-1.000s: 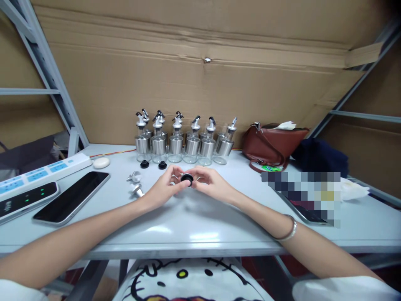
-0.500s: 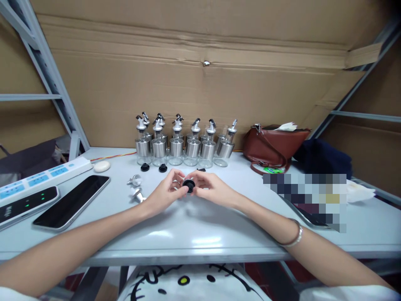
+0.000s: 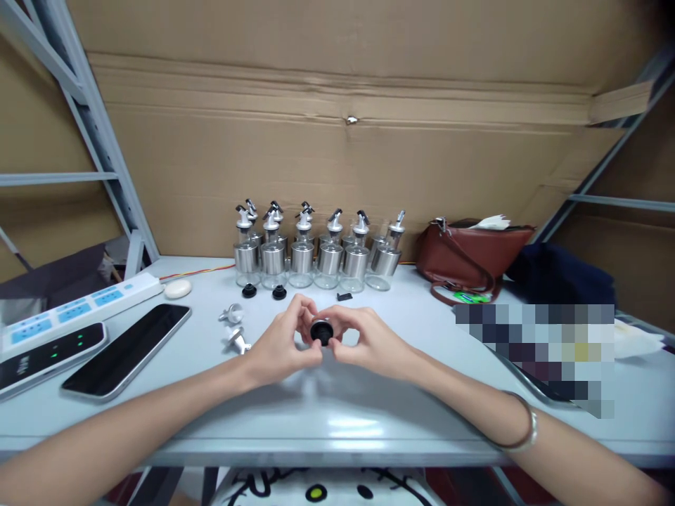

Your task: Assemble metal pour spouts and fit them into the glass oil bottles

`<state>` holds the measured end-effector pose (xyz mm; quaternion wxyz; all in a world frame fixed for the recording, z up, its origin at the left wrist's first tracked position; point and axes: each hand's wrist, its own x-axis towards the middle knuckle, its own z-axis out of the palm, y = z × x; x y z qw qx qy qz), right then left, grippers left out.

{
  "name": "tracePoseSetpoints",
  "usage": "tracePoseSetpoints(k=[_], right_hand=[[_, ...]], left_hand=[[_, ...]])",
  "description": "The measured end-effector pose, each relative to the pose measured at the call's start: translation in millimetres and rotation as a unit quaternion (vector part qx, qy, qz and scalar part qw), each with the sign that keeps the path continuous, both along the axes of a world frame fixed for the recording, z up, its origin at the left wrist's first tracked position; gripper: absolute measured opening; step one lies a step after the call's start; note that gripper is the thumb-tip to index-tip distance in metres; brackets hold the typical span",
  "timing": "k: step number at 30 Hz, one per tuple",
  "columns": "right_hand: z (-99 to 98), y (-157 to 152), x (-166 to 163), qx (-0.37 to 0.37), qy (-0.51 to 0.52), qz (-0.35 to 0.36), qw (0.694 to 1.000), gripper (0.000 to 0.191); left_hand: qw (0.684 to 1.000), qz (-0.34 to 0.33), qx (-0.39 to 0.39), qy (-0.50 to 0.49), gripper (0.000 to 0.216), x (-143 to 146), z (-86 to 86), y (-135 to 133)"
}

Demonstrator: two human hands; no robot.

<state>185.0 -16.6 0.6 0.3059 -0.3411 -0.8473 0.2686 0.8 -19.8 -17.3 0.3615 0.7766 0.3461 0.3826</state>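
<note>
My left hand (image 3: 285, 344) and my right hand (image 3: 363, 341) meet over the middle of the grey table (image 3: 327, 407), both pinching a small round black stopper (image 3: 321, 330) between their fingertips. Behind them stands a row of several glass oil bottles (image 3: 316, 253) with steel bands and pour spouts. Two loose black stoppers (image 3: 264, 291) lie in front of the bottles, and two loose metal spouts (image 3: 235, 327) lie left of my left hand. A small black piece (image 3: 344, 296) rests just beyond my fingers.
A dark phone (image 3: 129, 348), a second device (image 3: 45, 355) and a white power strip (image 3: 79, 309) lie at the left. A brown bag (image 3: 469, 253) and dark cloth (image 3: 559, 277) sit at the right. Cardboard (image 3: 337, 154) backs the table.
Both hands have drawn a little closer to me with the black stopper, and my fingers have turned round it. The view has tilted slightly down.
</note>
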Motion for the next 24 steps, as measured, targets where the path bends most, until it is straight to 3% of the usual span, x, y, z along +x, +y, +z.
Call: tracePoseSetpoints(k=[19,24], right_hand=[[-3.9,-1.0,-0.1,0.016,0.032,-0.022,0.999,0.025],[-3.7,4.4,2.1,0.034,0.06,-0.008,0.998,0.018]], left_hand=[[0.999,0.036,0.036,-0.014,0.029,-0.4,-5.5,0.5],[0.999,0.042,0.016,-0.016,0.017,0.7,-6.6,2.4]])
